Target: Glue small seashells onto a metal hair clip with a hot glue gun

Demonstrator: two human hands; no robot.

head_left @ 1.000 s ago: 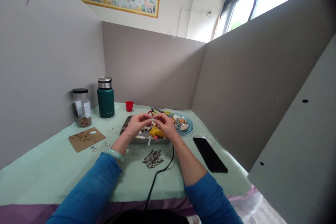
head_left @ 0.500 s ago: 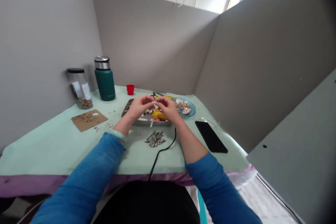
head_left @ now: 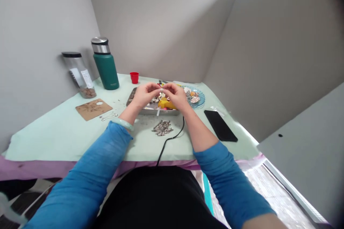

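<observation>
My left hand [head_left: 145,95] and my right hand [head_left: 176,95] meet fingertip to fingertip above a metal tray [head_left: 145,111]. Both are pinched on a tiny pale piece [head_left: 161,89] between them, too small to name. Below my right hand, a yellow glue gun [head_left: 167,104] lies in the tray among small decorative bits, its black cord [head_left: 173,137] running off the table's front edge. A pile of small metal clips or pins [head_left: 162,128] rests on the cloth in front of the tray.
Left stand a green flask [head_left: 106,68], a clear jar [head_left: 80,77] and a red cup [head_left: 134,77]; a brown card [head_left: 94,109] and safety pins [head_left: 109,116] lie nearer. Right are a blue glass plate [head_left: 200,98] of ornaments and a black phone [head_left: 220,125]. Grey partitions border the table.
The camera has tilted downward, so the whole table sits higher in view. My hands stay together over the tray, the fingers shifting slightly around the tiny piece.
</observation>
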